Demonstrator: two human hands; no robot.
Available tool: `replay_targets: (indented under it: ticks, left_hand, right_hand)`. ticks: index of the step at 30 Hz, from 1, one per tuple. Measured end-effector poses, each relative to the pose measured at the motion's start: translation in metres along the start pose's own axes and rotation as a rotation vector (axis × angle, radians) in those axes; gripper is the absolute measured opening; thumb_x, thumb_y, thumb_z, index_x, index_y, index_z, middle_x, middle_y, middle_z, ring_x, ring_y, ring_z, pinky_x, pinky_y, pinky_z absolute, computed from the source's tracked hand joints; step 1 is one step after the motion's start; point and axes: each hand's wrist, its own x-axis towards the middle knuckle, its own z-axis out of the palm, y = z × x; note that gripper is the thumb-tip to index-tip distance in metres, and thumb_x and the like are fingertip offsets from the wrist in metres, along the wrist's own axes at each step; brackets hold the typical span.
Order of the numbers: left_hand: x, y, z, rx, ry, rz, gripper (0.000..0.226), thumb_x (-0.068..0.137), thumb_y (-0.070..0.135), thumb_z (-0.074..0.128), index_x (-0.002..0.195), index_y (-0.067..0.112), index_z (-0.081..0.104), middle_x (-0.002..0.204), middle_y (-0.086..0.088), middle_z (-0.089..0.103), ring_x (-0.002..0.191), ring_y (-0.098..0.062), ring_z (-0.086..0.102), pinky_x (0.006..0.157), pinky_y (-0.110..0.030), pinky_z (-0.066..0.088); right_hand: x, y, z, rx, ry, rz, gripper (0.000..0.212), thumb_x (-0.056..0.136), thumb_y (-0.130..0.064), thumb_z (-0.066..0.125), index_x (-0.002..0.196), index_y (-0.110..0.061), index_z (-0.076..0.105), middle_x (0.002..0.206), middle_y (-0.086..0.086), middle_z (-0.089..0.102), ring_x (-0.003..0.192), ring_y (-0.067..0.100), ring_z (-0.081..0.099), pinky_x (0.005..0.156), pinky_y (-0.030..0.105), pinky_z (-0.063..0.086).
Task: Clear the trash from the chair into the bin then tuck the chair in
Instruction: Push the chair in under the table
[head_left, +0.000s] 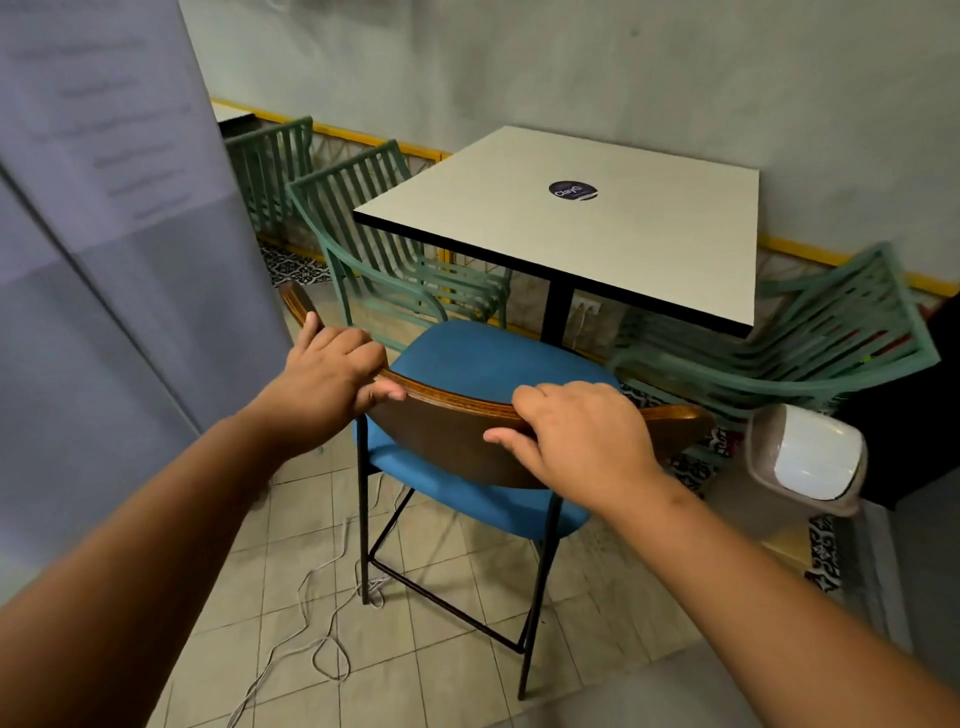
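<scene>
from the head view, both hands grasp the top rail of the chair (467, 364): the left hand (332, 374) wraps the curved wooden backrest (447, 441) near its left end, thumb under the edge, and the right hand (576, 441) curls over the rail toward its right end. the chair stands on the tiled floor (291, 571) just in front of the counter (561, 218), its seat nosing toward the counter's black post, not yet fully under. it looks light enough to slide or lift by the rail, a stiff frame on thin black metal legs; the rail seems the sound place to hold, hands spread for steering. the seat is a blue padded cushion with no trash visible on it; the bin (805, 457), with its white lid, sits to the right. a loose cable (322, 613) lies by the legs and could snag.
</scene>
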Motion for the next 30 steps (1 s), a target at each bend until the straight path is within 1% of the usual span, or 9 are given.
replay_targets:
  ticks: [2,6,11,14,19,22,26,28,30]
  left_hand:
    - [0.008,-0.004,-0.002,-0.008,-0.019,-0.002,0.088,0.080,0.080,0.008,0.096,0.012,0.061,0.094,-0.007,0.056,0.100,-0.031,0.053,0.110,-0.059,0.017]
    - [0.019,-0.009,-0.004,0.022,-0.006,0.029,0.084,0.082,0.079,0.008,0.095,0.013,0.059,0.089,-0.004,0.053,0.094,-0.029,0.054,0.110,-0.055,0.019]
    - [0.012,-0.017,0.000,0.041,-0.009,0.057,0.078,0.084,0.077,0.010,0.093,0.017,0.058,0.087,-0.001,0.053,0.092,-0.026,0.054,0.110,-0.053,0.020]
    - [0.008,-0.017,-0.003,0.040,-0.035,0.058,0.076,0.085,0.076,0.011,0.094,0.018,0.058,0.089,-0.001,0.052,0.093,-0.024,0.052,0.110,-0.051,0.019]
    - [0.007,-0.013,-0.009,0.012,-0.057,0.037,0.078,0.085,0.076,0.009,0.096,0.018,0.059,0.091,0.000,0.052,0.095,-0.021,0.048,0.113,-0.048,0.016]
    - [0.005,-0.015,-0.005,0.021,-0.019,0.047,0.077,0.086,0.076,0.010,0.096,0.018,0.060,0.090,0.000,0.052,0.093,-0.022,0.050,0.110,-0.041,0.015]
    - [0.003,-0.018,0.003,0.024,0.017,0.053,0.072,0.086,0.075,0.015,0.095,0.019,0.058,0.088,0.001,0.051,0.093,-0.021,0.051,0.111,-0.044,0.019]
    - [0.003,-0.021,0.003,0.044,0.030,0.117,0.067,0.087,0.075,0.018,0.094,0.021,0.056,0.087,0.003,0.050,0.089,-0.020,0.051,0.107,-0.042,0.025]
    - [0.006,-0.033,-0.002,0.049,-0.027,0.241,0.062,0.085,0.078,0.025,0.094,0.024,0.056,0.085,0.006,0.050,0.084,-0.017,0.050,0.093,-0.036,0.035]
  right_hand:
    - [0.007,0.002,0.000,-0.008,0.008,0.000,0.044,0.089,-0.065,0.038,0.071,-0.025,0.037,0.062,-0.008,0.044,0.057,0.021,0.052,0.052,0.031,0.031]
    - [0.015,0.005,-0.002,-0.018,0.009,0.010,0.045,0.089,-0.066,0.036,0.071,-0.025,0.037,0.061,-0.008,0.040,0.057,0.020,0.053,0.052,0.031,0.032]
    - [0.013,-0.001,0.004,-0.010,0.038,0.007,0.044,0.089,-0.065,0.039,0.071,-0.025,0.036,0.061,-0.007,0.051,0.054,0.019,0.052,0.051,0.031,0.033]
    - [0.012,-0.004,0.006,0.007,0.054,-0.008,0.043,0.088,-0.063,0.042,0.070,-0.025,0.034,0.060,-0.006,0.051,0.052,0.019,0.052,0.050,0.030,0.033]
    - [0.012,-0.005,0.005,0.006,0.062,0.001,0.043,0.087,-0.060,0.048,0.068,-0.024,0.032,0.056,-0.005,0.051,0.049,0.020,0.051,0.048,0.030,0.031]
    - [0.011,-0.007,0.006,0.010,0.068,-0.002,0.043,0.086,-0.059,0.049,0.067,-0.024,0.031,0.055,-0.005,0.049,0.047,0.020,0.050,0.048,0.028,0.029]
    - [0.010,-0.009,0.004,-0.005,0.050,0.013,0.044,0.086,-0.060,0.047,0.066,-0.025,0.032,0.054,-0.006,0.048,0.048,0.021,0.050,0.048,0.028,0.027]
    - [0.009,-0.011,0.004,-0.022,0.012,0.035,0.044,0.087,-0.064,0.042,0.066,-0.026,0.034,0.055,-0.007,0.046,0.050,0.019,0.051,0.049,0.029,0.029]
    - [0.008,-0.016,0.004,-0.045,-0.030,0.065,0.045,0.085,-0.069,0.039,0.067,-0.027,0.036,0.057,-0.008,0.047,0.053,0.018,0.052,0.050,0.031,0.033]
